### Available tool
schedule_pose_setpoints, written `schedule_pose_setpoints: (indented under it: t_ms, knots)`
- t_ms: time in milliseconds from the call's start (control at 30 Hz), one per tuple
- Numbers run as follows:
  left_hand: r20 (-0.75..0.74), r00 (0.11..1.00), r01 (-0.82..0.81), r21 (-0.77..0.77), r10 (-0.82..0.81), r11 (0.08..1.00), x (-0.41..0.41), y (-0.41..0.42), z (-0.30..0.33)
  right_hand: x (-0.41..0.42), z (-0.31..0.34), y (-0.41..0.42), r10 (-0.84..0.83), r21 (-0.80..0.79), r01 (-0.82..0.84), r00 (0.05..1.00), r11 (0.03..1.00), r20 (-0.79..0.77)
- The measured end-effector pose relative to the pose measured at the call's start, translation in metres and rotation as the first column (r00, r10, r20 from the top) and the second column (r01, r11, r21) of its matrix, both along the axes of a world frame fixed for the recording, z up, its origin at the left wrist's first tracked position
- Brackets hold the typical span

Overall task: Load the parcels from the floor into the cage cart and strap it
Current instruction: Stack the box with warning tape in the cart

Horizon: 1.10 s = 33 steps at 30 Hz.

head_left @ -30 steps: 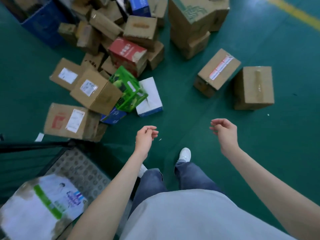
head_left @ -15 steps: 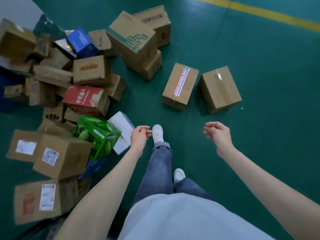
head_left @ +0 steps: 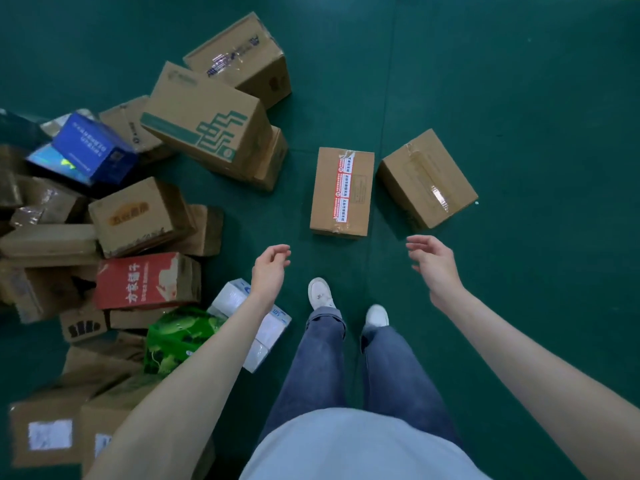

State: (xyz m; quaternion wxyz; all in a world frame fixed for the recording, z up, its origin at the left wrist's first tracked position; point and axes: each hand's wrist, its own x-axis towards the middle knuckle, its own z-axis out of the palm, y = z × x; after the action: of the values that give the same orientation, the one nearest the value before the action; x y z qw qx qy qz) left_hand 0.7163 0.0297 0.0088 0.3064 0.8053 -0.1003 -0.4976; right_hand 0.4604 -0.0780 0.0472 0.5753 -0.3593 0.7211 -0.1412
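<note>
Two parcels lie on the floor [head_left: 519, 81] just ahead of the person's feet: the taped box [head_left: 341, 192] straight ahead, the plain box [head_left: 427, 180] just to its right, close but apart. A heap of parcels [head_left: 114, 237] spreads to the left, some stacked on others. The left hand [head_left: 268, 271] hangs near the heap's edge; the right hand [head_left: 434, 263] hangs below the plain box, touching nothing

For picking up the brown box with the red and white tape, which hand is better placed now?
Probably the right hand. It hangs open, empty, close beside the box with the red and white tape. The left hand, also empty, is nearer the pile, so using both hands may suit this box.
</note>
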Motion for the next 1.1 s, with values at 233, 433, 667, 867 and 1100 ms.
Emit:
schedule_pose_setpoints:
  t_ms: [233, 433, 667, 867, 1100]
  knots:
    - [-0.047, 0.999, 0.000, 0.072, 0.004, 0.997, 0.015, -0.042, -0.058, 0.012, -0.065, -0.041, 0.088, 0.095, -0.087, 0.996, 0.992, -0.002]
    - [-0.100, 0.994, 0.041, 0.069, -0.034, 0.997, 0.009, -0.105, -0.172, 0.020, -0.190, -0.084, 0.091, 0.179, -0.096, 0.995, 0.979, 0.035]
    - [-0.142, 0.988, 0.083, 0.173, -0.058, 0.981, 0.006, -0.154, -0.330, 0.029, -0.354, -0.113, 0.117, 0.285, -0.139, 0.989, 0.948, 0.091]
    - [-0.195, 0.979, 0.081, 0.156, -0.050, 0.984, 0.008, -0.160, -0.390, 0.034, -0.416, -0.116, 0.215, 0.355, -0.274, 0.957, 0.894, 0.196]
    - [-0.234, 0.967, -0.098, 0.022, 0.100, 0.995, -0.005, -0.157, -0.341, 0.031, -0.365, -0.120, 0.105, 0.288, -0.184, 0.957, 0.940, 0.269]
